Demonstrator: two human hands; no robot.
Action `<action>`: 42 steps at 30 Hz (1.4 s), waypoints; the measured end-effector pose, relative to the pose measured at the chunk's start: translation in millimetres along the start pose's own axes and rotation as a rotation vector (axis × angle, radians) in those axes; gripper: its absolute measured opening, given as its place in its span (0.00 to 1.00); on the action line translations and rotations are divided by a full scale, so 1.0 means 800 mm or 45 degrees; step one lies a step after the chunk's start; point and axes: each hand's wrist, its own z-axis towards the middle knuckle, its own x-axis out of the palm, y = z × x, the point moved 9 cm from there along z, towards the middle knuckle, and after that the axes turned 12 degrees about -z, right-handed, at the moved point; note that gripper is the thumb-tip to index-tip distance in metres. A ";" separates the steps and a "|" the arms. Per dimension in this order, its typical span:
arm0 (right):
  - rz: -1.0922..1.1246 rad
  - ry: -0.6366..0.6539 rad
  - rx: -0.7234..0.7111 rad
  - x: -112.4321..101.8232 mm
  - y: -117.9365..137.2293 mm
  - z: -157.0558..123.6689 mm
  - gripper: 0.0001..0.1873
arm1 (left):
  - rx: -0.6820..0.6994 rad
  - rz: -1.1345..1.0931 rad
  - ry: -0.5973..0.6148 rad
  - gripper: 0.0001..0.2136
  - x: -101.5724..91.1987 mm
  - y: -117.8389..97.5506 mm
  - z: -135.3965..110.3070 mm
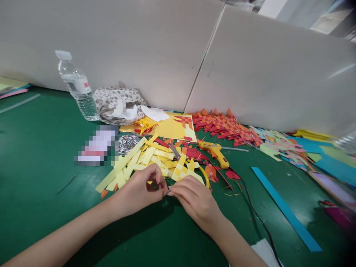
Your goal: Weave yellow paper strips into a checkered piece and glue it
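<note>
My left hand (144, 184) is closed, thumb and index finger pinched together. Its fingertips meet those of my right hand (194, 198), also closed in a pinch. Whatever small thing sits between the fingertips is too tiny to make out. Just behind the hands lies a woven yellow paper piece (180, 171), on a heap of pale yellow paper strips (133, 165). Scissors rest partly buried there, with one blade (175, 152) and a yellow handle loop (206, 178) showing. A small bag of googly eyes (128, 144) lies left of the heap.
A yellow glue gun (217, 151) trails a black cord (250, 200) toward the front right. Woven red-orange paper fish (219, 126) lie along the partition. Leftward stand a water bottle (79, 89) and a patterned cloth pouch (119, 97). A blue strip (286, 209) lies right.
</note>
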 end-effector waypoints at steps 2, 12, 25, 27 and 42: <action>0.025 0.003 0.011 0.002 -0.001 -0.001 0.05 | 0.005 -0.008 -0.005 0.11 -0.001 0.000 0.001; 0.274 -0.277 0.626 -0.022 -0.062 -0.014 0.03 | -0.007 0.213 -0.058 0.07 -0.012 0.002 0.003; 0.448 -0.113 0.462 0.006 -0.042 -0.006 0.06 | -0.186 0.075 0.136 0.15 0.012 0.010 0.000; 0.464 -0.110 0.456 0.007 -0.042 -0.007 0.06 | -0.194 0.026 0.159 0.15 0.015 0.013 -0.001; 0.547 -0.065 0.622 0.015 -0.055 -0.014 0.05 | -0.322 -0.250 0.192 0.11 0.019 0.023 -0.001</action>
